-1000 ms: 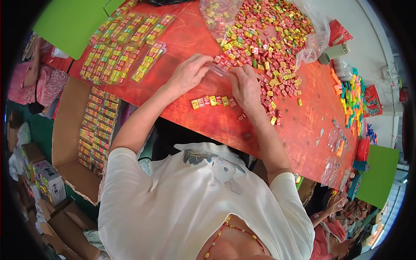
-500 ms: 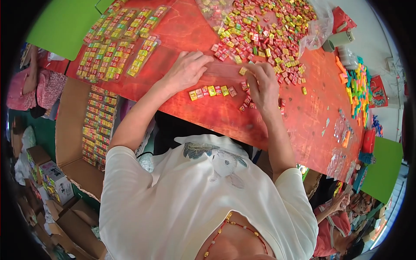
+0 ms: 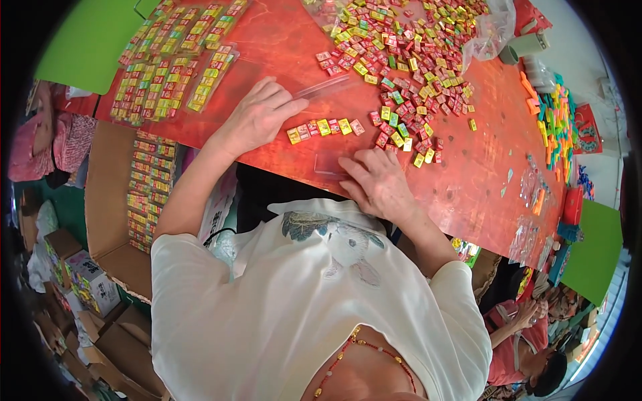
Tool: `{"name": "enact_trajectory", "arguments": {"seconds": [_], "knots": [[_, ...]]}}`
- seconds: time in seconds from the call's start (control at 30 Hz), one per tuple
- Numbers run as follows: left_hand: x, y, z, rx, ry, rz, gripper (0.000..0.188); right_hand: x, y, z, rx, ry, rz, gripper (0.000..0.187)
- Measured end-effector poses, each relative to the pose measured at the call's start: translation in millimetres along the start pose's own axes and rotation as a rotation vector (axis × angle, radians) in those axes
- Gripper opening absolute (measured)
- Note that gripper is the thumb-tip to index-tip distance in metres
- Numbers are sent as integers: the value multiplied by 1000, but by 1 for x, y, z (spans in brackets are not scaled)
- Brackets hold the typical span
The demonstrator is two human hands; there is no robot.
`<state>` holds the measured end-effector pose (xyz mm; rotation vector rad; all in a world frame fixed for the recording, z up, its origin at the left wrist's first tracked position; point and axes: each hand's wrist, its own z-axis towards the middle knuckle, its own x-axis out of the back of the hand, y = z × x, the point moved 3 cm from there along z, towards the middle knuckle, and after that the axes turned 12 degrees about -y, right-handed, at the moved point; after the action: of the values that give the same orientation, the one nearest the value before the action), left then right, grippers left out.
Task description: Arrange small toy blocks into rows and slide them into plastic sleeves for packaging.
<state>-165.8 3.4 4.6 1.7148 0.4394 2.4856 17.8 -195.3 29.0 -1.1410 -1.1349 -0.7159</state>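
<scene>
My left hand [image 3: 259,115] is over the table with its fingers bent together on the near end of a narrow clear plastic strip [image 3: 326,87]. Close to the table's front edge, my right hand [image 3: 380,184] has its thumb and fingers curved round the end of another clear plastic piece [image 3: 328,163]; the grip is partly hidden. Between the hands lies a short row of small red and yellow boxes [image 3: 324,127]. A large loose heap of small red, yellow and green boxes [image 3: 414,67] spreads beyond my right hand.
Clear strips filled with little boxes [image 3: 157,87] lie at the table's far left. Below them stands an open cardboard carton [image 3: 110,200] holding more. Plastic bags [image 3: 528,234] and colourful plastic pieces [image 3: 555,134] are at right. Another person [image 3: 518,341] sits at lower right.
My right hand has come down toward the front edge, away from my left, with a clear plastic piece. My left hand has shifted slightly left. More loose boxes now show beside the row.
</scene>
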Motion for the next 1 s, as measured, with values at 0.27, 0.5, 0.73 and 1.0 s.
{"name": "enact_trajectory", "arguments": {"seconds": [0.27,0.5,0.73,1.0], "knots": [[13,23,-17,269,-29,18,37,21,41,41,-113,99,-81,45],[0,69,-14,653,-370,-120,64,8,48,59,-78,-95,32,57],[-21,73,5,561,-382,70,50,-8,38,70,-100,-82,81,43],[-5,56,13,530,-224,43,43,14,38,85,-80,98,171,26]]}}
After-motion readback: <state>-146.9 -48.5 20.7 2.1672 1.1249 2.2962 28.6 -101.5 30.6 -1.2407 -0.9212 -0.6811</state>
